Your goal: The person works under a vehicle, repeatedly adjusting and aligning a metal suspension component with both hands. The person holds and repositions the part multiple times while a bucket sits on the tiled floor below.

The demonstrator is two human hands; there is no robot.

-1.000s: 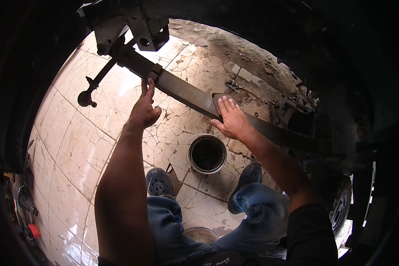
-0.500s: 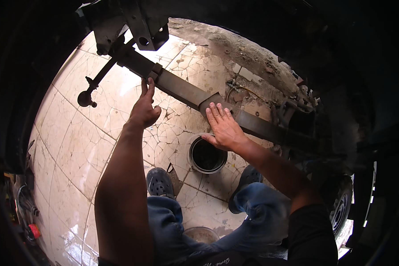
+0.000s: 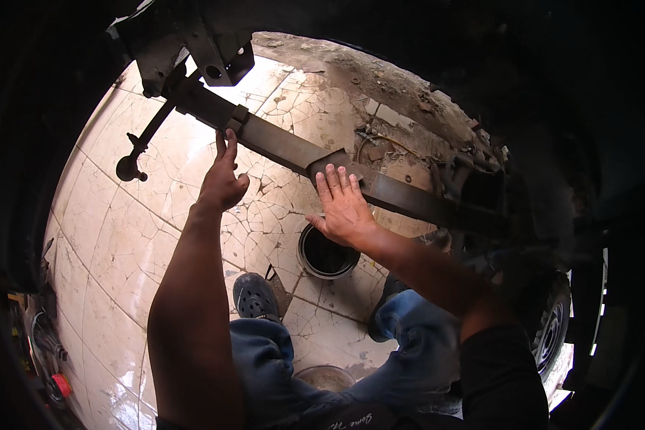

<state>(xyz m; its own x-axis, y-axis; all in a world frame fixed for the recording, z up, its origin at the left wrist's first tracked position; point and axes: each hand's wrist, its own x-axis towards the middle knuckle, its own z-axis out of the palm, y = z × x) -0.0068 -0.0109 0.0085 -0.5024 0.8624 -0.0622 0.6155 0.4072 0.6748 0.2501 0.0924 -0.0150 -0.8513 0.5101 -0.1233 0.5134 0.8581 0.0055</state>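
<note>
A long, flat metal bar [image 3: 287,147], dark at both ends and duller grey-brown in the middle, slants across the view from upper left to right. My left hand [image 3: 224,179] is at its near edge, beside a raised metal clip [image 3: 239,116]. Two fingers of that hand reach out to the bar, the others are curled, and the thumb is up. My right hand [image 3: 344,211] lies flat, fingers spread, over a brownish sheet [image 3: 325,159] that looks like sandpaper and sits across the bar. What is beneath the palm is hidden.
Below my right hand a round open can [image 3: 330,274] stands on the cracked tile floor [image 3: 150,229]. A dark bracket [image 3: 226,61] and a rod with a ball end [image 3: 129,168] hang at upper left. Rubble [image 3: 380,79] covers the far ground. A wheel [image 3: 552,330] is at right.
The whole view has shifted, with the bar and both hands slightly farther left in the picture. Both hands keep much the same place on the bar.
</note>
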